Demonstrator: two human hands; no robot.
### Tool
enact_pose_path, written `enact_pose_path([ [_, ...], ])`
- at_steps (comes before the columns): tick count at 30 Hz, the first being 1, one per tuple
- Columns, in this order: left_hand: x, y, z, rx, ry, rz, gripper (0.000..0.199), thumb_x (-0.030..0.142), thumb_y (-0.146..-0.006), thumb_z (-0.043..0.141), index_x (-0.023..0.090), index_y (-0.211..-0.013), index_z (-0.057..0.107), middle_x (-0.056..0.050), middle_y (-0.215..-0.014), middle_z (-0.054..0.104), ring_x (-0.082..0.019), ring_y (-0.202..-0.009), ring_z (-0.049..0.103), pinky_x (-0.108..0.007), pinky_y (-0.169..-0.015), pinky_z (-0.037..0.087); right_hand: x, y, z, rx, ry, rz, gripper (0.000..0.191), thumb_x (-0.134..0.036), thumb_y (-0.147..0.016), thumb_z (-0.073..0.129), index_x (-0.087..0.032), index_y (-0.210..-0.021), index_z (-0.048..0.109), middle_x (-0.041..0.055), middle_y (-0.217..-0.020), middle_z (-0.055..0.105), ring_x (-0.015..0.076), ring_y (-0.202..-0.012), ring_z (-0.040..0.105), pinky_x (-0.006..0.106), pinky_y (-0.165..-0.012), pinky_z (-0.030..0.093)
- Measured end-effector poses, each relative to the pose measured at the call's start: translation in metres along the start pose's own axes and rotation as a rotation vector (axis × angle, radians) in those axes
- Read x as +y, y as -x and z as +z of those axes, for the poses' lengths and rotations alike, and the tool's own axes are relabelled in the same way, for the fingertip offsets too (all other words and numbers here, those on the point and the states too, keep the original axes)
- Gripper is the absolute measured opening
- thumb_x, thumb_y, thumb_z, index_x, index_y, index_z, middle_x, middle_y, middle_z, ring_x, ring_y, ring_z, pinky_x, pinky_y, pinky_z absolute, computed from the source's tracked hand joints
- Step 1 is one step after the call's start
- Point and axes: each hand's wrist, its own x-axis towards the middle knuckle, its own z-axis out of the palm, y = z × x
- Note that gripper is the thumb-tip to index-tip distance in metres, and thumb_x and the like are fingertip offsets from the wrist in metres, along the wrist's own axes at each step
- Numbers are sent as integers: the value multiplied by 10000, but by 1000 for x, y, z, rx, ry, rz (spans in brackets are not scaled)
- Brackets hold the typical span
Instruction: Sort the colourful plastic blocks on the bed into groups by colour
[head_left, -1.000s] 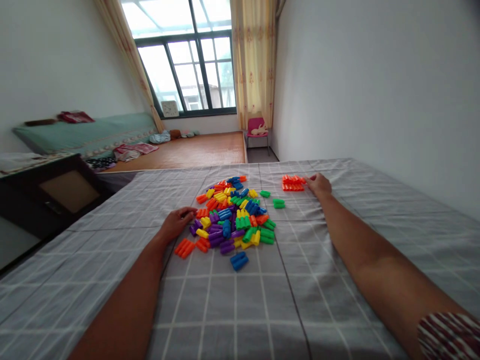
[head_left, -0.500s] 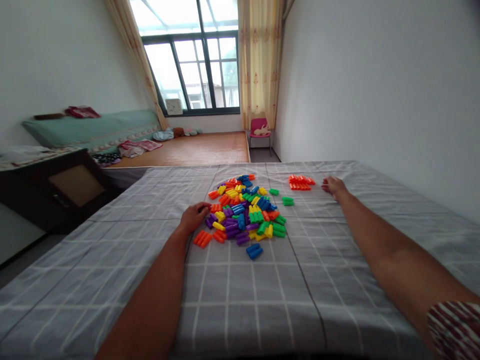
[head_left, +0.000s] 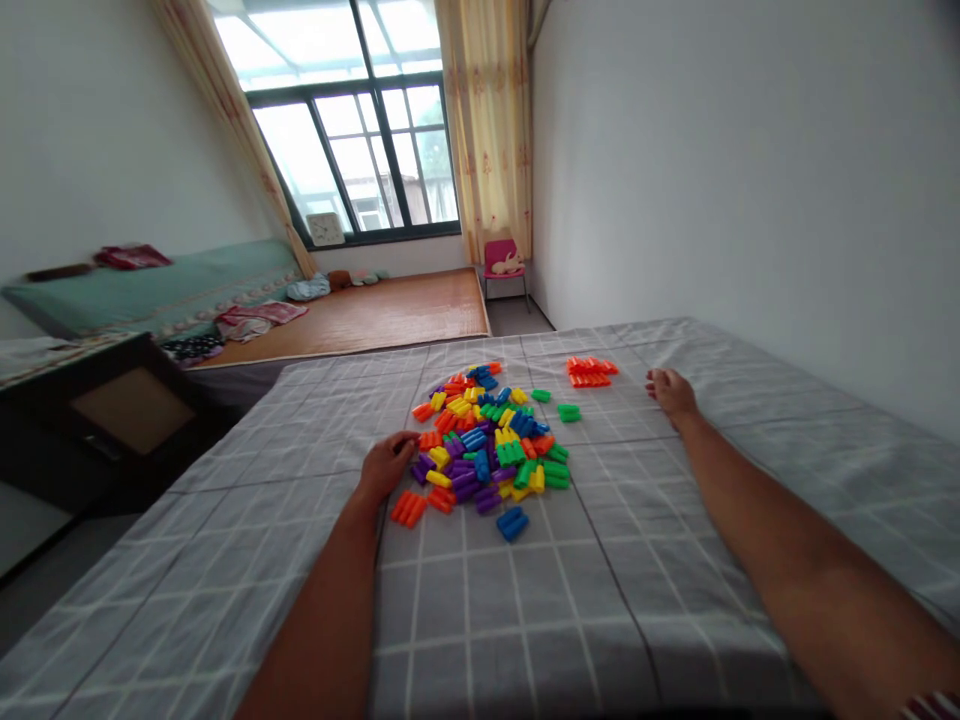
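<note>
My left hand [head_left: 386,466] rests at the left edge of a heap of plastic toy building blocks [head_left: 480,465]. Its fingers are bent together, with the tips against an orange block [head_left: 430,441]; the exact grip is partly hidden. The blocks look like short tubes joined side by side, in orange, yellow, green, blue and purple. On the right, my right hand [head_left: 674,394] hovers low or rests over the sheet, fingers loosely curled and slightly apart, with nothing seen in them. Left of it, apart from the heap, orange blocks [head_left: 592,373] lie lined up in two rows.
A grey checked sheet [head_left: 480,620] covers the surface. Loose blocks lie around the heap: a blue one [head_left: 512,524] in front, an orange one [head_left: 409,508] at front left, a green one [head_left: 569,412] at right. A dark cabinet [head_left: 112,400] stands left; a white wall [head_left: 720,170] runs along the right.
The camera view has shifted and tilted slightly. My right hand sits a little farther from the orange rows. My left hand stays beside the same orange block.
</note>
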Motion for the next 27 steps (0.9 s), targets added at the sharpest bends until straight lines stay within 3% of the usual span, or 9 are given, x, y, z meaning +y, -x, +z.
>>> enact_pose_path([
  [3,-1,-3,1,6,5,3,377,402,-799,488,221,-1037,718,-29,-965,753,-199,-881,683,-283,-768,517,-26,10,3,-10,117,-267,319,-382,-882,457,-168,-995,664,93,-940,725,182,-758,666,295,-723,515],
  [5,0,-5,2,13,32,-7,386,406,-787,493,213,-1032,719,-30,-951,754,-197,-862,681,-282,-766,519,-54,22,17,-188,150,-463,341,-409,-903,442,-180,-992,678,86,-952,731,194,-816,670,300,-775,502],
  [8,1,-7,3,48,86,-28,406,417,-774,490,196,-1029,717,-43,-943,753,-197,-844,680,-286,-760,522,-93,44,57,-594,168,-693,425,-435,-960,359,-185,-1035,694,98,-1077,722,212,-1002,654,326,-918,463],
  [11,3,-7,4,70,62,-47,417,422,-754,493,195,-1020,721,-49,-917,755,-202,-843,679,-290,-760,519,-110,64,98,-755,258,-721,447,-436,-964,379,-173,-1226,630,128,-1297,627,246,-1232,543,399,-1070,356],
  [14,8,-5,4,70,21,-56,432,440,-736,501,188,-1002,730,-58,-896,756,-208,-831,679,-289,-745,513,-109,81,125,-750,303,-676,467,-486,-958,408,-198,-1270,599,127,-1329,602,255,-1253,520,414,-1063,358],
  [18,18,0,2,88,-22,-52,479,519,-753,488,181,-987,734,-56,-876,752,-209,-816,666,-282,-728,495,-113,107,139,-696,253,-741,397,-413,-996,350,-230,-1240,604,113,-1277,630,249,-1202,540,418,-1008,388],
  [21,24,3,1,90,-52,-46,506,566,-780,450,175,-920,739,-41,-817,739,-199,-785,643,-269,-701,473,-128,128,145,-676,220,-823,354,-323,-998,353,-210,-1211,612,139,-1275,619,276,-1207,521,458,-1006,369],
  [27,22,2,0,91,-79,-26,556,595,-827,387,155,-847,726,-23,-733,694,-175,-719,609,-251,-651,433,-165,159,168,-702,126,-761,367,-346,-1003,333,-202,-1158,633,132,-1261,627,273,-1239,496,470,-1061,318],
])
